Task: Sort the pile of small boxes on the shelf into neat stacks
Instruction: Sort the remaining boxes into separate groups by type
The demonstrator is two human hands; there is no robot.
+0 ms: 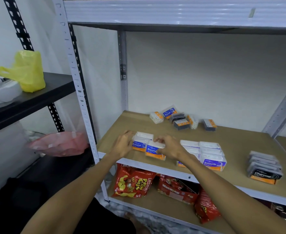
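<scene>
Both bare forearms reach forward over the shelf (155, 130) edge; the left hand (122, 146) curls its fingers loosely, the right hand (169, 146) beside it, palm down, fingers bent inward

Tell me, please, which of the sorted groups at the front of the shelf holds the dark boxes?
The Charcoal stack at the far right front. Its boxes are dark grey, while the Smooth stack and the Round boxes are clear with blue labels.

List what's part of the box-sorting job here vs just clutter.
Job:
- Round boxes under both hands
- Smooth stack
- Charcoal stack
- unsorted pile at shelf back

Clutter:
- yellow bag
- pink bag
- snack packets on lower shelf
</scene>
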